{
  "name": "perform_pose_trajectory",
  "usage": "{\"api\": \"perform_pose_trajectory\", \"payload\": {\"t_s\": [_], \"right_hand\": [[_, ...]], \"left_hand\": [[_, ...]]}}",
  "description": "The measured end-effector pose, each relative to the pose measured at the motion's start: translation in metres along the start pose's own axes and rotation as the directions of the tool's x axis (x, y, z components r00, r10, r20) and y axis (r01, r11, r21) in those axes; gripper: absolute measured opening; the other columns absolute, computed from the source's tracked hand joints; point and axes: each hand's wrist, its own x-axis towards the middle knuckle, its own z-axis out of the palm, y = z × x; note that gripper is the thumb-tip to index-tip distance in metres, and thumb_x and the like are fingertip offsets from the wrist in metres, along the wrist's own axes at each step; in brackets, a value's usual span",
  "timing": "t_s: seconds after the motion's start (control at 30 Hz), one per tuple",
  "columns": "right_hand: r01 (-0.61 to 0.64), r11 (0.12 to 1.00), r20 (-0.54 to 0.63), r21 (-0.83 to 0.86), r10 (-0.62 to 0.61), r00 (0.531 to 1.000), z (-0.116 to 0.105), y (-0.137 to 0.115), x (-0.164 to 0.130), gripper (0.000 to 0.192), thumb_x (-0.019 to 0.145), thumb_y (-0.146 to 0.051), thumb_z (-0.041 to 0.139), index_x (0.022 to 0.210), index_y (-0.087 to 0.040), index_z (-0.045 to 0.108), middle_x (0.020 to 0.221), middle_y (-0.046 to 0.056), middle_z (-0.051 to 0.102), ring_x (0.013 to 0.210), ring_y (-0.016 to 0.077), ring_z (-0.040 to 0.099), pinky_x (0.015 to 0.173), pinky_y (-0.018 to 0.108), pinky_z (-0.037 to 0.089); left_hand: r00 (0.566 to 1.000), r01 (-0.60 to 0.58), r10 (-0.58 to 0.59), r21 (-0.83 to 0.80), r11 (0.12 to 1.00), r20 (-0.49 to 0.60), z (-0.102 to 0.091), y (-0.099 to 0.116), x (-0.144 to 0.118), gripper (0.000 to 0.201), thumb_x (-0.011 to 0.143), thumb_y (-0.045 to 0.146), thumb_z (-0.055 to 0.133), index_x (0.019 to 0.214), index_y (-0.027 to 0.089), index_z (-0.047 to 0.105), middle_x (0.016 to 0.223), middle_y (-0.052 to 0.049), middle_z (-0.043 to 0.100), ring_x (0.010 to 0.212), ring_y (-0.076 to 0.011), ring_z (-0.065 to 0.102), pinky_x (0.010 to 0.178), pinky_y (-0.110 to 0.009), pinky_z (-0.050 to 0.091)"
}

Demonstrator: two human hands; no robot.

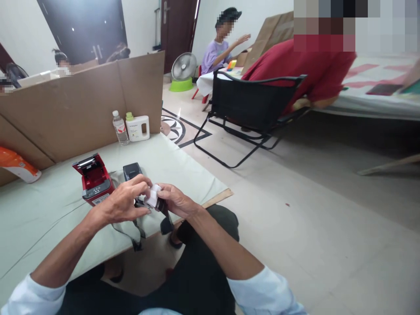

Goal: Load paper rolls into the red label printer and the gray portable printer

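Observation:
My right hand (177, 200) is closed in a pinch on a small white paper-like piece (152, 195). A dark strip (163, 207) hangs below those fingers. Curved around the left side of the white piece is my left hand (126, 199), its thumb and fingers apart; whether a fingertip touches the paper I cannot tell. Just beyond my left hand stands a red printer (98, 177) with its lid raised. A dark grey boxy device (132, 170) lies behind my fingers, partly covered by them. Black straps (138, 238) hang over the table's front edge.
A cardboard panel (82, 109) borders the table (183, 170) at the back. Before it stand a clear bottle (120, 130) and a white jug (138, 128); an orange pack (18, 164) lies left. Rightward are a black folding chair (252, 100), a seated person in red, and a fan (183, 68).

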Motion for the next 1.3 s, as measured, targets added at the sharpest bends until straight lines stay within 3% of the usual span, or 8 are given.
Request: {"api": "perform_pose_trajectory", "payload": {"t_s": [0.07, 0.23, 0.43, 0.63, 0.77, 0.9, 1.0, 1.3], "right_hand": [[-0.028, 0.999, -0.002, -0.020, 0.027, 1.000, 0.004, -0.004, 0.000, 0.044, 0.066, -0.044, 0.095, 0.090, -0.016, 0.071, 0.077, -0.001, 0.068, 0.068, 0.0122, 0.061, 0.067, 0.023, 0.048], [0.022, 0.982, -0.015, -0.188, -0.025, 1.000, 0.013, -0.012, 0.003, 0.044, 0.065, -0.044, 0.095, 0.093, -0.015, 0.076, 0.087, 0.001, 0.073, 0.080, 0.0148, 0.064, 0.077, 0.027, 0.050], [0.100, 0.932, 0.020, -0.349, -0.099, 0.995, 0.015, -0.021, 0.003, 0.040, 0.068, -0.048, 0.092, 0.084, -0.015, 0.077, 0.086, 0.002, 0.074, 0.084, 0.0171, 0.065, 0.080, 0.030, 0.052], [0.050, 0.988, 0.029, -0.143, -0.046, 0.999, 0.023, -0.018, 0.001, 0.047, 0.057, -0.052, 0.096, 0.077, -0.016, 0.073, 0.069, -0.001, 0.067, 0.062, 0.0123, 0.059, 0.061, 0.023, 0.048], [0.048, 0.998, 0.004, -0.028, -0.048, 0.999, 0.029, -0.014, -0.003, 0.051, 0.054, -0.055, 0.097, 0.074, -0.016, 0.072, 0.065, -0.001, 0.065, 0.058, 0.0119, 0.056, 0.058, 0.024, 0.048], [0.000, 0.993, -0.023, -0.114, -0.002, 1.000, 0.026, -0.014, -0.003, 0.045, 0.060, -0.049, 0.096, 0.081, -0.015, 0.075, 0.072, 0.000, 0.069, 0.063, 0.0121, 0.060, 0.063, 0.024, 0.048], [0.050, 0.969, -0.013, -0.244, -0.055, 0.998, 0.024, -0.017, -0.002, 0.043, 0.065, -0.047, 0.094, 0.087, -0.015, 0.076, 0.080, 0.001, 0.072, 0.073, 0.0134, 0.062, 0.071, 0.025, 0.048], [0.055, 0.855, -0.071, -0.516, -0.107, 0.992, 0.025, -0.022, -0.008, 0.056, 0.071, -0.062, 0.084, 0.061, -0.015, 0.056, 0.056, -0.007, 0.042, 0.054, 0.0055, 0.033, 0.050, 0.023, 0.020]], "left_hand": [[0.998, 0.015, -0.018, 0.044, 0.999, 0.061, -0.011, 0.004, 0.004, 0.030, 0.077, 0.014, 0.067, 0.103, 0.022, 0.054, 0.127, -0.010, 0.062, 0.105, -0.0234, 0.065, 0.086, -0.035, 0.053], [0.976, -0.031, -0.041, 0.325, 0.945, 0.214, -0.015, 0.017, 0.015, 0.032, 0.071, 0.006, 0.058, 0.098, 0.021, 0.050, 0.094, -0.007, 0.063, 0.089, -0.0250, 0.060, 0.078, -0.036, 0.050], [0.978, -0.076, -0.018, 0.437, 0.897, 0.207, -0.015, 0.029, 0.015, 0.035, 0.072, 0.002, 0.052, 0.101, 0.021, 0.050, 0.095, -0.007, 0.062, 0.089, -0.0249, 0.059, 0.080, -0.038, 0.050], [1.000, 0.003, -0.004, 0.045, 0.999, 0.011, -0.020, 0.017, 0.006, 0.039, 0.080, 0.017, 0.063, 0.119, 0.022, 0.055, 0.108, -0.007, 0.067, 0.099, -0.0237, 0.066, 0.087, -0.038, 0.054], [0.991, 0.050, -0.080, -0.263, 0.964, -0.105, -0.012, 0.005, -0.003, 0.053, 0.077, 0.021, 0.072, 0.126, 0.023, 0.053, 0.120, -0.010, 0.066, 0.105, -0.0247, 0.068, 0.088, -0.037, 0.056], [1.000, 0.013, -0.013, 0.067, 0.998, -0.002, -0.013, 0.013, -0.003, 0.050, 0.079, 0.014, 0.065, 0.128, 0.021, 0.053, 0.119, -0.011, 0.067, 0.114, -0.0280, 0.064, 0.095, -0.042, 0.051], [0.992, -0.052, 0.007, 0.361, 0.931, 0.125, -0.018, 0.024, 0.003, 0.040, 0.079, 0.010, 0.058, 0.118, 0.020, 0.056, 0.108, -0.010, 0.068, 0.108, -0.0292, 0.062, 0.091, -0.043, 0.048], [0.988, -0.056, -0.003, 0.378, 0.924, 0.154, -0.023, 0.020, 0.003, 0.038, 0.083, 0.018, 0.064, 0.120, 0.019, 0.054, 0.099, -0.007, 0.066, 0.091, -0.0252, 0.062, 0.081, -0.037, 0.048]]}}
